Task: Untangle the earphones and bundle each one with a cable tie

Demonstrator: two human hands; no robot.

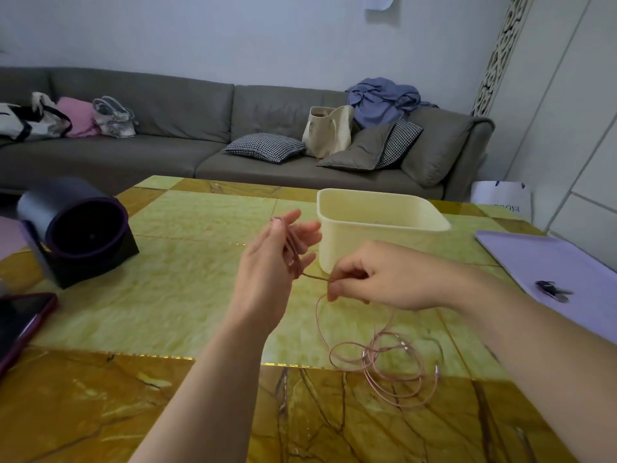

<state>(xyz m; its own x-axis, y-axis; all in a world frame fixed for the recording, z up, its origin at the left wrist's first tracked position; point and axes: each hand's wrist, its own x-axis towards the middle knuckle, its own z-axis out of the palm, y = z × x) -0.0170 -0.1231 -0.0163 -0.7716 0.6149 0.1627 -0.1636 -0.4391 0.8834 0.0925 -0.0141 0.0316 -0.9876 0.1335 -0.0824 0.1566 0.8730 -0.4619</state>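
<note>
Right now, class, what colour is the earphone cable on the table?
The earphone cable is pink; head view.

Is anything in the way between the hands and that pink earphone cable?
Nothing visible. The earphone cable is wound round the left hand and pinched by the right hand; its loose loops lie free on the table, apart from the tub.
</note>
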